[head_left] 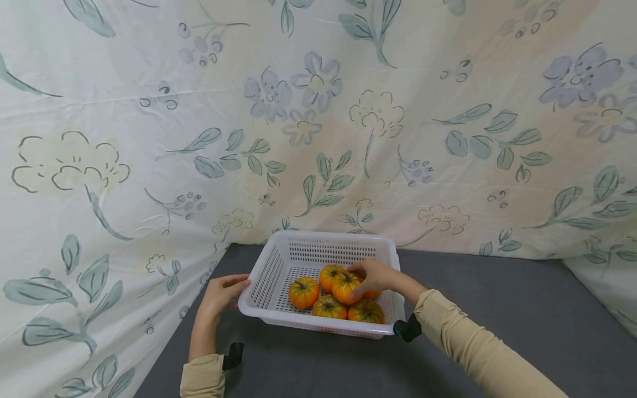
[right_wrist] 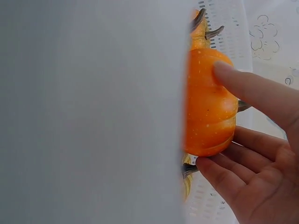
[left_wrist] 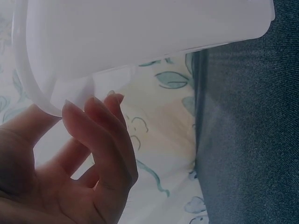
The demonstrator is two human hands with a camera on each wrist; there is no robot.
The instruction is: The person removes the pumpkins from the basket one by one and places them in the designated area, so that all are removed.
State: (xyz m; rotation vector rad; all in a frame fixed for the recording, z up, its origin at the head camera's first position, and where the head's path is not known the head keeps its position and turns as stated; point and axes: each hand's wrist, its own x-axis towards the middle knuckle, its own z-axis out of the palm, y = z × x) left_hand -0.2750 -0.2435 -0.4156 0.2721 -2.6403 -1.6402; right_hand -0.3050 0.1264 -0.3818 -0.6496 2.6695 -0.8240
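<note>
A white plastic basket (head_left: 276, 317) holds several small orange and green-streaked pumpkins (head_left: 303, 293). At its left end, my left hand (head_left: 222, 293) pinches the rim, thumb on one side and fingers on the other; the left wrist view shows this hand (left_wrist: 93, 158) close against the basket's white wall (left_wrist: 140, 32). My right hand (head_left: 374, 276) reaches over the right side and grips an orange pumpkin (head_left: 345, 286) on top of the others. In the right wrist view, thumb and fingers hold that pumpkin (right_wrist: 210, 107) from both sides, while the near basket wall hides part of it.
The basket stands on a dark grey table (head_left: 308, 365), near its back edge. Behind and to the left hangs a floral cloth (head_left: 318, 121). Black wrist mounts (head_left: 408, 328) sit at both sleeves, the right one close to the basket's front right corner.
</note>
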